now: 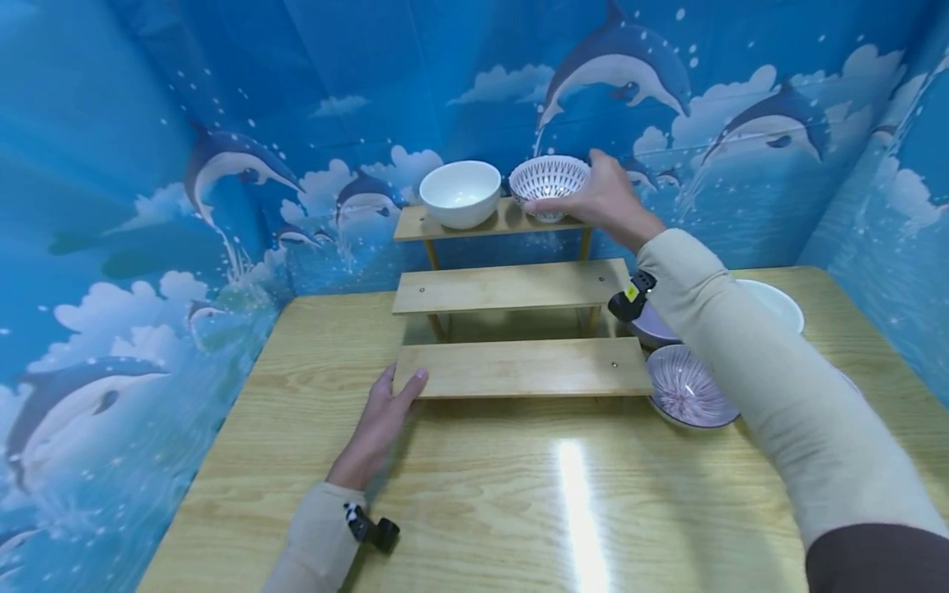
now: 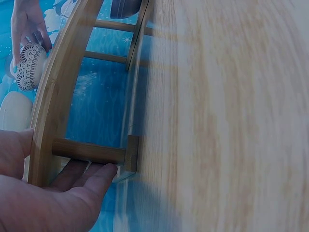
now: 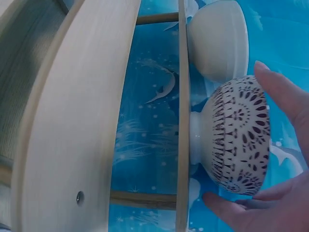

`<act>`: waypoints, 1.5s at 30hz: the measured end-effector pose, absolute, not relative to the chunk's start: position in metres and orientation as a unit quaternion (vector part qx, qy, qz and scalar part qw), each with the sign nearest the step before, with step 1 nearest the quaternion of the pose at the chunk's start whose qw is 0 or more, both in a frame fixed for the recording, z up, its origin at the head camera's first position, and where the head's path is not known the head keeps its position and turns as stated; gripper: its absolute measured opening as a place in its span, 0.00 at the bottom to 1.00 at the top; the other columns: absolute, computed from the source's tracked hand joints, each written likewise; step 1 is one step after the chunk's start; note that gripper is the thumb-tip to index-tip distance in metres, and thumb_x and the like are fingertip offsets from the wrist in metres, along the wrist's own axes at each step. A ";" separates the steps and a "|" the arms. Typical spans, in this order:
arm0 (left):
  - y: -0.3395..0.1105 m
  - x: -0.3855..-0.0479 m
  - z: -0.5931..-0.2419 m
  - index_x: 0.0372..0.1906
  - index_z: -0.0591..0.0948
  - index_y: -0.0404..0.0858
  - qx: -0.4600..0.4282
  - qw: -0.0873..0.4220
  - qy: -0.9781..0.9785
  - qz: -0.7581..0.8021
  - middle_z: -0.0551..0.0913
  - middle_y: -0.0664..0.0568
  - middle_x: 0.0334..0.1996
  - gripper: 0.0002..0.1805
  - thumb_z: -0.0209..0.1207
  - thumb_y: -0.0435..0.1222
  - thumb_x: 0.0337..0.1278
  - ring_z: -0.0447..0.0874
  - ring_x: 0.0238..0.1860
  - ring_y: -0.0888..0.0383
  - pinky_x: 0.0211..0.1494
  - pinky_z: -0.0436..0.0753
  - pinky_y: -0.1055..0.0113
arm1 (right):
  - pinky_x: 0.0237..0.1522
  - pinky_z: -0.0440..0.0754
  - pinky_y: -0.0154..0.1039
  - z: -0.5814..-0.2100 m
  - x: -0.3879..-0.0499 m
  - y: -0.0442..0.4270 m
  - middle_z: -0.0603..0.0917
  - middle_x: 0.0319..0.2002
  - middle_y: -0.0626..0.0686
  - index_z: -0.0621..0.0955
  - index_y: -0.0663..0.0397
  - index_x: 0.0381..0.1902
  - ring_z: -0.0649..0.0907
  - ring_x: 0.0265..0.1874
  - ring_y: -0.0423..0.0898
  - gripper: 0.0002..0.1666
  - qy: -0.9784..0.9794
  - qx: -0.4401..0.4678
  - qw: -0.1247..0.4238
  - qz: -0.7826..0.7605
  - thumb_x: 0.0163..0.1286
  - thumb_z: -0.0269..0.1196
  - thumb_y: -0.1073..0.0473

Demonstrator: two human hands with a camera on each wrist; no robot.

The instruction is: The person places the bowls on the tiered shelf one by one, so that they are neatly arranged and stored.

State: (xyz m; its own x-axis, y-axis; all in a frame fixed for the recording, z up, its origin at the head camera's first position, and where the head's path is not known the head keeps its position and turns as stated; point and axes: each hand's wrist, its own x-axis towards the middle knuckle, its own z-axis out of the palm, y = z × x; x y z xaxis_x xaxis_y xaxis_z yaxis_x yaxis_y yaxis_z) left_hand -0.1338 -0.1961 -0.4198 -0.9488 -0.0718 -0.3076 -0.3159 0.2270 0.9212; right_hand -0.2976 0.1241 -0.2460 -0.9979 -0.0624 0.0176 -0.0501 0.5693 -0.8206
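Observation:
A white bowl with a dark petal-like pattern (image 1: pixel 550 175) stands on the top tier of a three-tier wooden rack (image 1: pixel 511 286). My right hand (image 1: pixel 610 199) holds it by the sides, thumb and fingers spread across the bowl; in the right wrist view its foot meets the shelf board. Just left of it on the same tier is a plain white bowl (image 1: pixel 461 196). My left hand (image 1: pixel 376 424) grips the left end of the lowest tier, thumb on top. The left wrist view shows its fingers (image 2: pixel 99 181) below the board, by a wooden crossbar.
Right of the rack, partly behind my right forearm, are a purple streaked bowl (image 1: pixel 685 391), a plain lavender bowl (image 1: pixel 652 325) and a larger white bowl (image 1: pixel 778 306). A blue dolphin-print backdrop (image 1: pixel 356 99) rises behind the wooden table (image 1: pixel 474 494).

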 end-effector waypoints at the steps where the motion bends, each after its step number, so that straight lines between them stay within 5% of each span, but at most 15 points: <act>1: -0.196 -0.134 -0.420 0.81 0.52 0.41 -0.126 0.100 0.777 0.609 0.60 0.42 0.77 0.48 0.55 0.61 0.68 0.57 0.77 0.45 0.79 0.58 0.48 | 0.76 0.64 0.52 -0.246 -0.296 0.126 0.52 0.80 0.56 0.41 0.52 0.83 0.59 0.76 0.53 0.81 0.887 -0.031 0.005 -0.461 0.48 0.78 0.31; 6: -0.196 -0.134 -0.419 0.81 0.51 0.42 -0.130 0.100 0.780 0.604 0.59 0.42 0.77 0.49 0.55 0.62 0.67 0.58 0.77 0.44 0.79 0.58 0.48 | 0.77 0.59 0.57 -0.243 -0.284 0.136 0.44 0.82 0.53 0.40 0.50 0.83 0.49 0.80 0.53 0.81 0.892 -0.025 0.001 -0.452 0.47 0.76 0.28; 18: -0.197 -0.134 -0.421 0.81 0.50 0.41 -0.120 0.098 0.768 0.621 0.58 0.42 0.78 0.48 0.55 0.59 0.69 0.58 0.77 0.45 0.78 0.60 0.50 | 0.71 0.62 0.69 -0.247 -0.240 0.180 0.44 0.82 0.52 0.40 0.42 0.83 0.53 0.79 0.57 0.78 0.899 -0.049 -0.010 -0.434 0.50 0.75 0.29; 31: -0.197 -0.132 -0.421 0.81 0.51 0.40 -0.119 0.095 0.767 0.624 0.58 0.41 0.77 0.45 0.55 0.58 0.71 0.59 0.76 0.44 0.78 0.61 0.50 | 0.62 0.68 0.75 -0.277 -0.180 0.232 0.47 0.81 0.61 0.43 0.50 0.83 0.62 0.71 0.74 0.74 0.917 -0.026 -0.028 -0.396 0.55 0.77 0.38; 45: -0.195 -0.134 -0.420 0.81 0.51 0.40 -0.120 0.097 0.768 0.622 0.59 0.40 0.77 0.46 0.56 0.58 0.70 0.60 0.76 0.43 0.77 0.63 0.49 | 0.57 0.60 0.83 -0.330 -0.125 0.300 0.42 0.79 0.72 0.42 0.58 0.82 0.54 0.69 0.83 0.73 0.932 0.024 -0.030 -0.361 0.57 0.77 0.43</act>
State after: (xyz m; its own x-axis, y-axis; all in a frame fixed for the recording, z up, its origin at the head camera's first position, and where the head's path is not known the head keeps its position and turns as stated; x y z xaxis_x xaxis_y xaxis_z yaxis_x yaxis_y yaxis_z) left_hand -0.1345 -0.1950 -0.4200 -0.9524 -0.0638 -0.2982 -0.3050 0.1981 0.9315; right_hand -0.1253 0.3000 -0.3304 -0.9970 0.0667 0.0388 0.0231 0.7385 -0.6739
